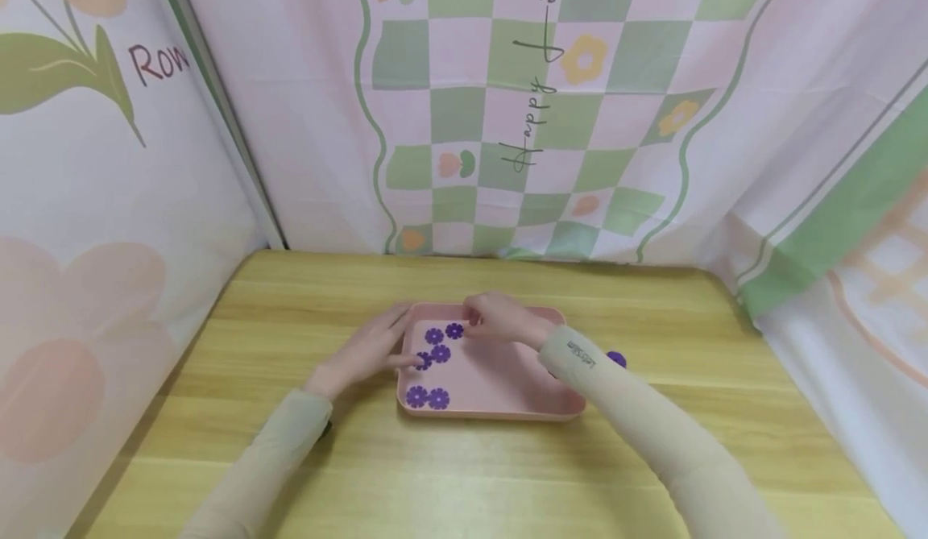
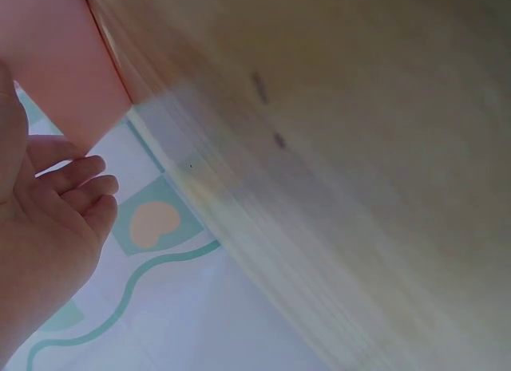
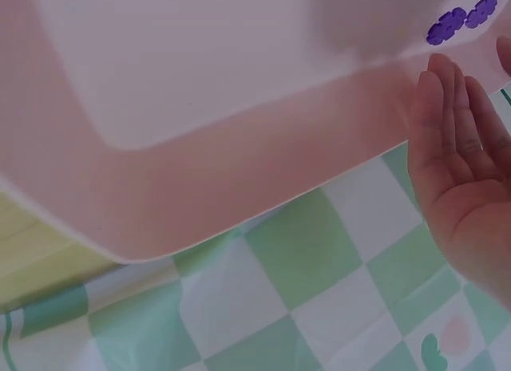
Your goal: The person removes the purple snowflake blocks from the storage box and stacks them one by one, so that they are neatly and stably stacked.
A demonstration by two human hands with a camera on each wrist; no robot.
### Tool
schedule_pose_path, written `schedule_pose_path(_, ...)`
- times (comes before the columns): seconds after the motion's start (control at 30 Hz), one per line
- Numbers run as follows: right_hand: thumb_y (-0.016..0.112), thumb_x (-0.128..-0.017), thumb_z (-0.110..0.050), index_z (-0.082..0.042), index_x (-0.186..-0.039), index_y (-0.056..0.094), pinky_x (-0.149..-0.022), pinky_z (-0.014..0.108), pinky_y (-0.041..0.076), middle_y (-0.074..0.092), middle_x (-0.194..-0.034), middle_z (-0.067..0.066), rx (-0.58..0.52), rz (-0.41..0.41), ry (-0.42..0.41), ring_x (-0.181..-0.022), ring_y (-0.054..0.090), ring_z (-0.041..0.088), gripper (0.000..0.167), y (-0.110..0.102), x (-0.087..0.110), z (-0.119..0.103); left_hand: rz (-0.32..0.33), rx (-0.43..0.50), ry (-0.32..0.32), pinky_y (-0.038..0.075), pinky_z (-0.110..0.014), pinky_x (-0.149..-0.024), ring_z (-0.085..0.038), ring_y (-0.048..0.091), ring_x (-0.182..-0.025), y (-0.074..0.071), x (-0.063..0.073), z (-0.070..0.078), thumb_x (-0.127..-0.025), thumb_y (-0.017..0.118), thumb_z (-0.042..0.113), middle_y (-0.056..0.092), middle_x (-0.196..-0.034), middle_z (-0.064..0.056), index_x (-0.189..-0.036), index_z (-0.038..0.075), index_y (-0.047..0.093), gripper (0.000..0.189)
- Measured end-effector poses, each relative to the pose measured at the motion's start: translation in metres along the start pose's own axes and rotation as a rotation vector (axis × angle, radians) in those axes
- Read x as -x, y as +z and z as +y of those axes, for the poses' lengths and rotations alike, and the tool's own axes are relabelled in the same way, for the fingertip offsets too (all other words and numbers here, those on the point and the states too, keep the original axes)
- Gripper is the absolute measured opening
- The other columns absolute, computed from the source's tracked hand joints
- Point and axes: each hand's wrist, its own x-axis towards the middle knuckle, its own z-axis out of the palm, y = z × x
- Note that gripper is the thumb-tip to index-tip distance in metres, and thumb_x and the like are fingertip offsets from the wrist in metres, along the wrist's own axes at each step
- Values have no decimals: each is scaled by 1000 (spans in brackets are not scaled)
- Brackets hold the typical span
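Note:
Several purple flower-shaped notched discs (image 1: pixel 439 354) lie inside a shallow pink tray (image 1: pixel 500 386), mostly toward its left side. Along the tray's left wall lies my left hand (image 1: pixel 370 350), its fingers outside and its thumb reaching over the rim onto one disc. In the left wrist view, the left hand's fingers (image 2: pixel 76 175) are loosely bent beside the tray corner. My right hand (image 1: pixel 502 317) is over the tray's back rim, beside the rearmost disc (image 1: pixel 454 330). The right wrist view has its fingers (image 3: pixel 453 108) nearly straight and together, close to the purple discs (image 3: pixel 447 26), holding nothing.
Another purple disc (image 1: pixel 616 358) is on the wooden table (image 1: pixel 464 474) outside the tray, partly behind the right sleeve (image 1: pixel 638 410). A checked curtain (image 1: pixel 522 120) hangs behind the table, and patterned cloth (image 1: pixel 94 281) hangs at the left side.

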Motion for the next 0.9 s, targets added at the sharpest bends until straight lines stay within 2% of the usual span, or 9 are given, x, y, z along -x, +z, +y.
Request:
schedule_pose_path(0.3,76,-85,-15,-1,-111,67,-86,35,60,72,-100,11,16,-25,5,-92,67,22,31,8,-12,-4,8,-19,15,27,-55,-124,-38,30,-149,2,-1,-4,-85,70,51,27,-161,-24,-155,-1,25,98)
schedule_pose_path(0.6,76,-84,-15,-4,-101,69,-77,32,58,69,-88,9,40,-53,11,-77,60,16,21,17,-17,-4,-1,-14,-7,25,-54,-125,-37,28,-150,5,-1,-6,-85,69,54,26,-162,-23,-156,2,23,99)
schedule_pose_path(0.9,74,-88,-15,-3,-113,67,-90,38,59,70,-105,12,94,-70,-3,-93,65,22,29,23,-18,-5,-5,-3,-9,26,-54,-125,-37,28,-150,3,-1,-7,-85,67,56,26,-162,-23,-156,2,23,99)
